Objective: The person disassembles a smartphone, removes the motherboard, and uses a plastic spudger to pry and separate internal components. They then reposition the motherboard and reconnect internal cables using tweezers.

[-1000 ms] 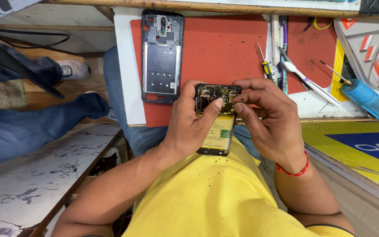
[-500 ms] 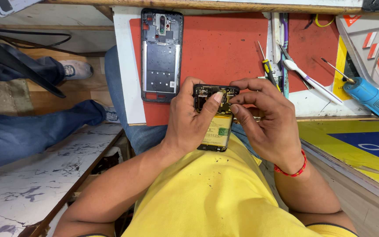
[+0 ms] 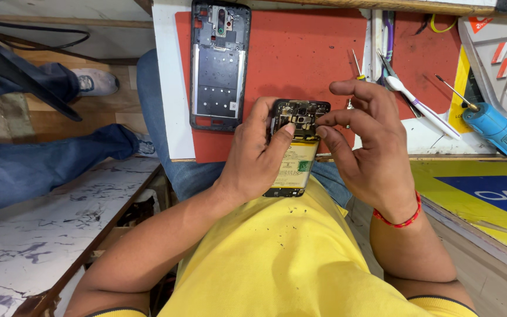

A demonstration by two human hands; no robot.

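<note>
My left hand (image 3: 256, 154) grips an opened phone (image 3: 296, 154) with its back off, circuit board at the top and a pale battery below. The thumb lies across the board's lower edge. My right hand (image 3: 366, 141) rests against the phone's right side, its forefinger and thumb pinched at the board's upper right part; whether a small piece sits between them I cannot tell. The phone is held over my lap, just in front of the bench edge. A detached dark phone frame (image 3: 219, 64) lies flat on the red mat (image 3: 312, 53), up and left of the hands.
White tweezers (image 3: 418, 105) and a small screwdriver (image 3: 356, 66) lie on the mat right of the hands. A blue electric screwdriver (image 3: 497, 129) rests at the far right. Another person's blue-trousered legs and shoe (image 3: 92, 82) are at the left, above a marbled white bench (image 3: 42, 235).
My right hand has opened its upper fingers and shifted its pinch to the board's upper right corner. The phone sits slightly lower in view and the left hand keeps its grip.
</note>
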